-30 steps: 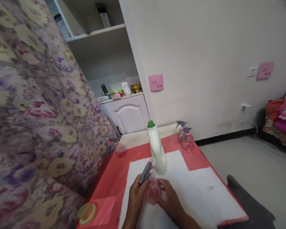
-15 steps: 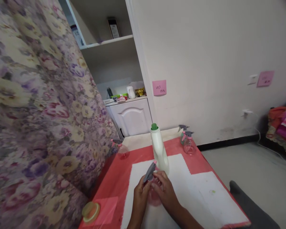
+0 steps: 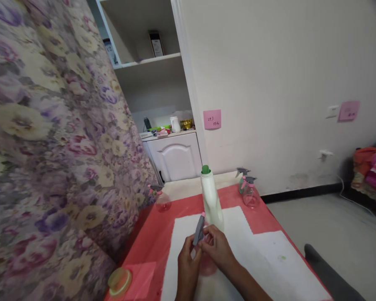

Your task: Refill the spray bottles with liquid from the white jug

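A clear pinkish spray bottle (image 3: 207, 267) with a grey trigger head (image 3: 199, 230) stands upright on the white cloth, close to me. My left hand (image 3: 188, 257) is closed around the bottle's upper left side, below the trigger head. The fingers of my right hand (image 3: 217, 246) pinch at the bottle's neck, just under the head; they cover the collar. Right behind it rises a tall white bottle (image 3: 211, 200) with a green piece (image 3: 205, 169) in its mouth.
Other spray bottles stand on the red tablecloth (image 3: 141, 246): one at back left (image 3: 163, 200) and a pink one (image 3: 250, 196) beside a green one (image 3: 241, 184) at back right. A yellowish round container (image 3: 120, 282) sits front left. A floral curtain (image 3: 65, 167) borders the left side.
The grey trigger head has turned slightly and stands more upright. My hands remain at the bottle's neck, with the right fingers shifted a little. The whole view has tilted slightly.
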The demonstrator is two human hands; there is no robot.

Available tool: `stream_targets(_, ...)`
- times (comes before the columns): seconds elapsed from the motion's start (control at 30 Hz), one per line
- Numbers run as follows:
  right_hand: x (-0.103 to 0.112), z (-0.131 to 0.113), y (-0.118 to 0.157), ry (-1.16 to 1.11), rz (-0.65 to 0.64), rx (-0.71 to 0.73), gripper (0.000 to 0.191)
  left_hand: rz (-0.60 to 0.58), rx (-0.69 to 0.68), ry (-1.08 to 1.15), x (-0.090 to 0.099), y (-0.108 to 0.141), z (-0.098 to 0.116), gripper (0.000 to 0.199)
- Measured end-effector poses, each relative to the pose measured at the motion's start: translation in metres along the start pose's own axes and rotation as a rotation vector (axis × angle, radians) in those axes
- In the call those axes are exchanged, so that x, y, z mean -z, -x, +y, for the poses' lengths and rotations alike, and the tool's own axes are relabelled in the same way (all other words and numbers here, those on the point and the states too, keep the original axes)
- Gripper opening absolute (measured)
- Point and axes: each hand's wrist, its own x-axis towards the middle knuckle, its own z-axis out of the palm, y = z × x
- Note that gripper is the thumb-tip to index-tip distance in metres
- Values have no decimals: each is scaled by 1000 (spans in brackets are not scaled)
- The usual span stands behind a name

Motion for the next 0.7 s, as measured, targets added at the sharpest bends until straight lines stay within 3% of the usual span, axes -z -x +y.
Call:
stream_targets(0.13, 11, -2, -3, 21, -115, 90, 11, -71, -35, 41, 13, 3, 3, 31)
stream_targets(0.3, 19, -4, -7, 34, -218, 156, 18, 91, 72, 46, 20, -4, 18, 40)
stream_targets(0.5, 22, -2, -9, 21, -275, 181, 15, -61, 145, 148, 16, -26, 35, 40)
stream_targets(0.7, 21, 4, -11, -24, -273, 189, 9, -135, 229, 263, 15, -33, 34, 41)
